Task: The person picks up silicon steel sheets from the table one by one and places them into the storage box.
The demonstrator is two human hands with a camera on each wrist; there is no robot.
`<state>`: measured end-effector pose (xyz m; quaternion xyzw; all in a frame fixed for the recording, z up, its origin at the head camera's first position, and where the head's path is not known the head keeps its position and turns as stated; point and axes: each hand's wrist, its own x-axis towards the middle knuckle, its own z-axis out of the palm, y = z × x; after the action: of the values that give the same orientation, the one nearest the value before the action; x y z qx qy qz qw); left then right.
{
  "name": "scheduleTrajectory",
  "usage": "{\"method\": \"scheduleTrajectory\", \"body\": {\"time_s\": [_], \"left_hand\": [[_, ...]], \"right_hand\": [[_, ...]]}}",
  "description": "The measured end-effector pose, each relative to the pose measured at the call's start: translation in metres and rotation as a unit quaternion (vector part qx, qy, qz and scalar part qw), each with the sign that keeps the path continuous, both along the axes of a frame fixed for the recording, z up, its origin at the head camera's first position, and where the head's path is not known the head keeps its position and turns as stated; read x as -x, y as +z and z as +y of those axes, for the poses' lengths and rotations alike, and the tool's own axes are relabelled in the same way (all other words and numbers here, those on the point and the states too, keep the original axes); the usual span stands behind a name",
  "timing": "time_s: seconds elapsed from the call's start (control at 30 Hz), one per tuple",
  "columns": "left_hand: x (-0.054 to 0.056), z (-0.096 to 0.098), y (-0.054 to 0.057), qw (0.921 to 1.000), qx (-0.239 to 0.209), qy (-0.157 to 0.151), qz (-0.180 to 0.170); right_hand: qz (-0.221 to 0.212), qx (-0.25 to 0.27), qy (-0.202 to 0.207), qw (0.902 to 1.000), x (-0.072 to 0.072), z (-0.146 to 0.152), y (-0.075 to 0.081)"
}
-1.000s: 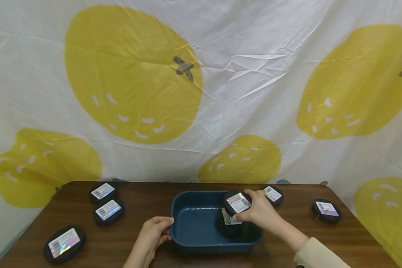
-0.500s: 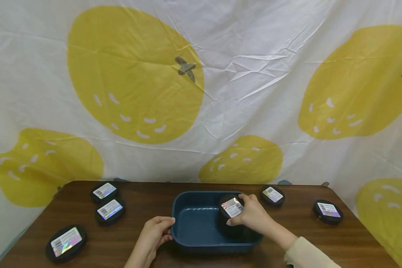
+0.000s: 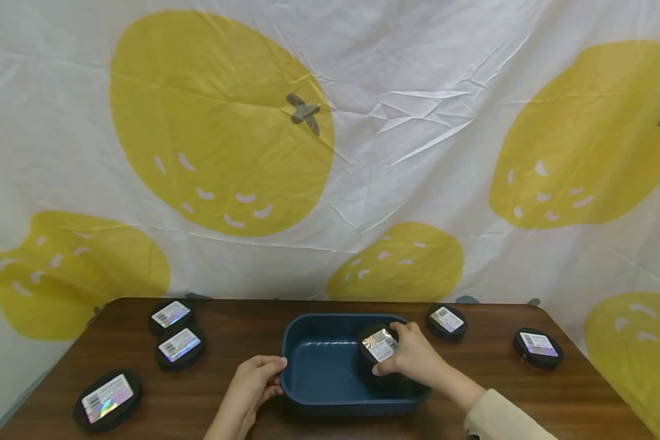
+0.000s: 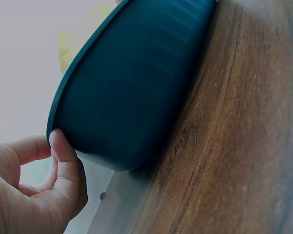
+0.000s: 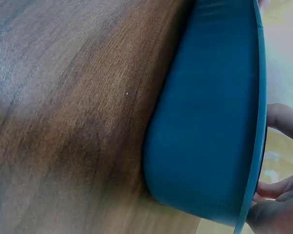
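Observation:
A blue rectangular plastic bin [image 3: 320,370] stands at the front middle of the brown table. My left hand [image 3: 247,388] pinches the bin's left rim between thumb and fingers; the left wrist view shows this grip on the bin wall [image 4: 122,92] from outside. Inside the bin's right half, my right hand [image 3: 418,357] holds a round black case [image 3: 379,344] with a shiny white label, thumb at its near side and fingers at its far side. What lies beneath that case is dark and mostly hidden. In the right wrist view, the bin wall hides the case.
To the left lie three similar black cases: two close together [image 3: 170,315] [image 3: 180,347] and one nearer me [image 3: 108,400]. Two others lie right of the bin, one behind my right hand [image 3: 447,321] and one farther right [image 3: 538,348]. A lemon-print cloth [image 3: 407,146] hangs behind the table.
My right hand has lowered its black case into the bin, moving slightly left and down, over another case seen there earlier. The left hand keeps its place on the rim.

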<state>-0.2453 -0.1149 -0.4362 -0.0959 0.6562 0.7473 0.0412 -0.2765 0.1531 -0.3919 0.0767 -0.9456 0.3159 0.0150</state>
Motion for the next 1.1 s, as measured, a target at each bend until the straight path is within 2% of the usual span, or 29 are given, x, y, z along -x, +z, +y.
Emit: {"method": "scheduleTrajectory", "body": {"time_s": [0.37, 0.8, 1.1], "left_hand": [[0.0003, -0.0008, -0.0018, 1.0, -0.003, 0.0, -0.003], [0.0002, -0.0014, -0.0017, 1.0, -0.003, 0.007, -0.005], [0.0001, -0.0009, -0.0019, 1.0, 0.002, -0.003, -0.001]], "right_hand": [[0.01, -0.041, 0.03, 0.9986, -0.002, 0.0006, 0.0021], [0.017, -0.045, 0.048, 0.9977, -0.0035, 0.0012, 0.0008], [0.016, -0.065, 0.065, 0.9956, -0.0011, 0.0079, -0.003]]}}
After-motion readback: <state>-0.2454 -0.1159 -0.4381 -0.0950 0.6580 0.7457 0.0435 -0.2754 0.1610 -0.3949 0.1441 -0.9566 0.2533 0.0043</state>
